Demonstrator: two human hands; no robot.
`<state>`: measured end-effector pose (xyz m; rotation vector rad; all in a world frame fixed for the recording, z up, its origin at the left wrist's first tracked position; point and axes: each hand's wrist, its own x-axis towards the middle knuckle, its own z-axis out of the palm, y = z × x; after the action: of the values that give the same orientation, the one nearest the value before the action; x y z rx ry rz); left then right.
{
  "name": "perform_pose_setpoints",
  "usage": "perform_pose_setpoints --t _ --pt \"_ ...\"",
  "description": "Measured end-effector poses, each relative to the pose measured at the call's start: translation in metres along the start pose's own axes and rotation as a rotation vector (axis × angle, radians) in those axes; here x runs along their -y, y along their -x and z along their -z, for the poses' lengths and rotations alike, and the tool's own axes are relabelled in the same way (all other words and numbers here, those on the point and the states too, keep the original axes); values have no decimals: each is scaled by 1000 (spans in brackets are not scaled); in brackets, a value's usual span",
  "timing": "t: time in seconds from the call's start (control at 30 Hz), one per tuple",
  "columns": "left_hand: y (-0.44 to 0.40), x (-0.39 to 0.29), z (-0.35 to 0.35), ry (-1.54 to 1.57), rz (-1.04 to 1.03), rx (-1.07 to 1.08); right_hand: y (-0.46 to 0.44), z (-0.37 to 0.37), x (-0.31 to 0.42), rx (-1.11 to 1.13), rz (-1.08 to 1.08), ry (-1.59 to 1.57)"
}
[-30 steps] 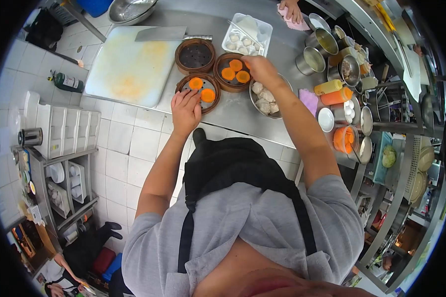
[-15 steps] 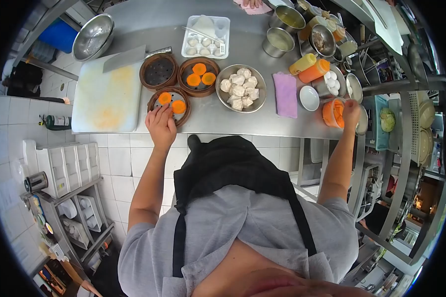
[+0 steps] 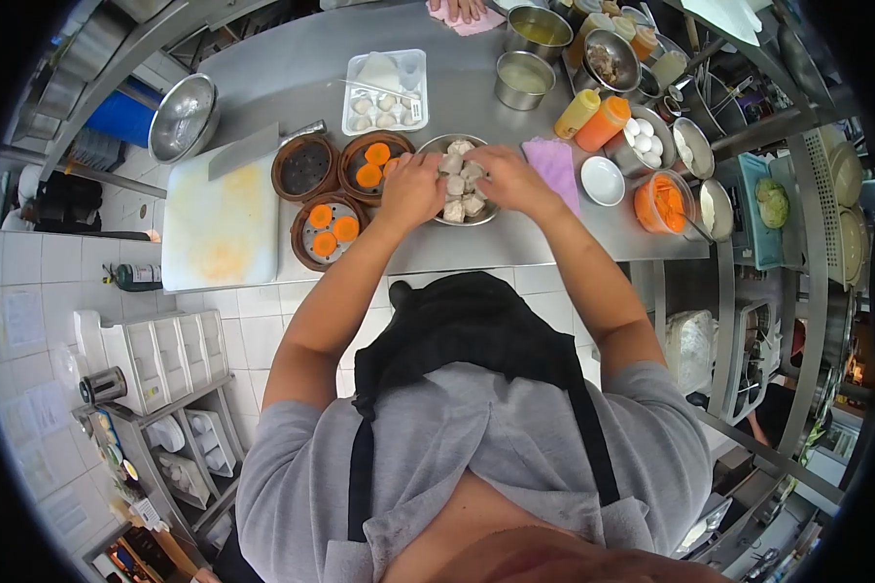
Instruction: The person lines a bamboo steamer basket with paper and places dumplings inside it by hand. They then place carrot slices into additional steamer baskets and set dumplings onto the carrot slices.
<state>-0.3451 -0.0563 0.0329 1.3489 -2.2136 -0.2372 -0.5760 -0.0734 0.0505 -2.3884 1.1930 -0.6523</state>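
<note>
A steel bowl [image 3: 480, 220] of pale dumplings [image 3: 465, 185] stands on the counter. My left hand [image 3: 413, 190] is at the bowl's left rim, its fingertips hidden too much to tell what they hold. Over the bowl's right side, my right hand [image 3: 511, 179] has its fingers at the dumplings; a grip on one cannot be made out. Left of the bowl, one steamer basket [image 3: 352, 187] has orange carrot slices [image 3: 368, 175], partly behind my left hand. The front steamer basket [image 3: 300, 251] carries three slices [image 3: 324, 244]. A third basket [image 3: 304, 167] shows only its dark perforated bottom.
A white cutting board [image 3: 222, 228] with a cleaver [image 3: 248, 155] lies left. Behind the baskets is an egg tray [image 3: 384, 92]. A purple cloth [image 3: 551, 173], white dish [image 3: 603, 181] and carrot tub [image 3: 663, 203] are right. Another person's hand [image 3: 460, 9] rests at the back.
My right hand has moved from the carrot tub to the dumpling bowl. My left hand has left the front basket, which now holds a third carrot slice, and moved right to the bowl.
</note>
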Motion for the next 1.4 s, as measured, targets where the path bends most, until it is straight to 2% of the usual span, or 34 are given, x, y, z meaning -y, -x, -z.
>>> perform_pose_setpoints --t 0.07,0.17,0.33,0.47,0.63,0.77,0.87,1.07,1.2,1.27,1.3,1.37,1.4 --pt "-6 -6 1 -93 93 156 -4 -9 -1 55 6 36" --pt "-3 -15 3 -64 94 108 -7 -22 -7 109 -54 118" --pt "-7 -30 -7 -168 151 158 -12 -19 2 209 -123 228" --pt "-11 -31 -10 -177 157 211 -11 -21 -1 204 -105 159" --pt "-5 -22 -18 -132 161 162 -6 -27 -7 143 32 194" --pt "-6 -27 -7 -71 224 168 -4 -24 -4 165 3 195" --pt "-6 -29 -9 -112 175 116 -9 -23 -6 200 5 219" --pt "-12 -22 -18 -115 209 206 -12 -19 -16 257 -42 14" --pt "-12 -14 -10 -40 247 121 -12 -13 -18 271 -67 -51" --pt "-15 -8 1 345 464 131 -10 -13 -20 255 -61 -72" --pt "-14 -3 8 344 459 134 -10 -14 -23 248 -52 -106" --pt "-13 6 22 1157 692 125 -11 -8 -18 236 -37 -137" --pt "-11 4 29 1155 692 120 -10 4 0 152 -103 -299"
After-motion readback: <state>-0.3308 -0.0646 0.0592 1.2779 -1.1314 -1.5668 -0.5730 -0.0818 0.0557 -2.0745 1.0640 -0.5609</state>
